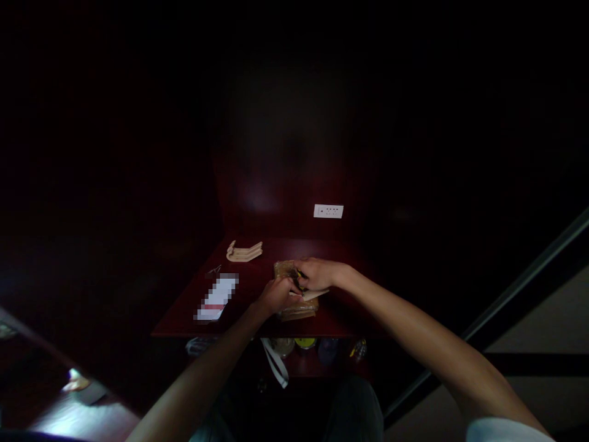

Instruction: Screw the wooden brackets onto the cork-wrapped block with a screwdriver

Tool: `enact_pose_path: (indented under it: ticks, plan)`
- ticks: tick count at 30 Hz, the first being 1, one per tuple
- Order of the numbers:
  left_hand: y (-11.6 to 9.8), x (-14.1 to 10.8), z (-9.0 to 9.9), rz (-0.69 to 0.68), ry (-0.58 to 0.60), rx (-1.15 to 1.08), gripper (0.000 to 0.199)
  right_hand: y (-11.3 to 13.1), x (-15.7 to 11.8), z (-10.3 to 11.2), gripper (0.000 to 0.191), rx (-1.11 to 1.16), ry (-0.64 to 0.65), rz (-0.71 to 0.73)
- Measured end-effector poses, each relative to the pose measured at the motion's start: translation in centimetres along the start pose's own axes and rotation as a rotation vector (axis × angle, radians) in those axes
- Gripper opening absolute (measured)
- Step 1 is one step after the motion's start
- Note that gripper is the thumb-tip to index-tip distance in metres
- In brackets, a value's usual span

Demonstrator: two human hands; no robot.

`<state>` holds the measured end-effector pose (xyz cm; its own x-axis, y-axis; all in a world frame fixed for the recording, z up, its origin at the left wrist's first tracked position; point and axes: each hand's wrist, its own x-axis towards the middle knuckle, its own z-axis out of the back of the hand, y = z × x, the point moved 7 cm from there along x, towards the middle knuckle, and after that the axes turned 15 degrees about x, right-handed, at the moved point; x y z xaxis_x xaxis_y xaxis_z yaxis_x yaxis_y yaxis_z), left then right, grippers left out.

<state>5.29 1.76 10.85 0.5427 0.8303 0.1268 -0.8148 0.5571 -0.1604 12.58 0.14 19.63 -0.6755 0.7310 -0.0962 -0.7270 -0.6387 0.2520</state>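
Observation:
My left hand (278,294) is closed at the near left side of a brown bundle (298,310) in clear plastic wrap, its fingertips on a pale flat piece (316,294) that lies across the bundle. From the far right reaches my right hand (317,273), its fingers curled around a small yellow-and-black tool (300,274); the tool's kind is too dark to tell. Both hands meet over the middle of the bundle and hide part of it. Some pale brown curved pieces (246,252), stacked together, lie at the back left of the dark red desktop (193,310).
A phone-like flat white object (218,298), blurred out, lies on the left, with a small dark item (214,269) behind it. A white power socket (328,211) is on the back panel. Below the desktop, a shelf holds jars (304,344) and a hanging white strap (276,363).

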Motion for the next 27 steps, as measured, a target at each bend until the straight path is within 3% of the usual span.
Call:
enact_pose_path:
  ticks: [5,10,18,27]
  plan:
    - [0.0,0.1,0.0,-0.047,-0.021,-0.022,0.023,-0.3,-0.1,-0.4,0.022,-0.002,0.088,-0.040]
    - [0.0,0.0,-0.1,-0.042,-0.012,-0.034,0.022,-0.2,0.7,-1.0,0.019,0.007,0.108,0.011]
    - [0.3,0.2,-0.5,0.000,-0.001,-0.071,0.025,-0.1,0.8,-0.9,0.022,-0.076,0.192,-0.081]
    - [0.1,0.1,-0.4,-0.004,-0.014,-0.063,0.026,-0.1,0.9,-1.0,0.025,-0.074,0.203,-0.096]
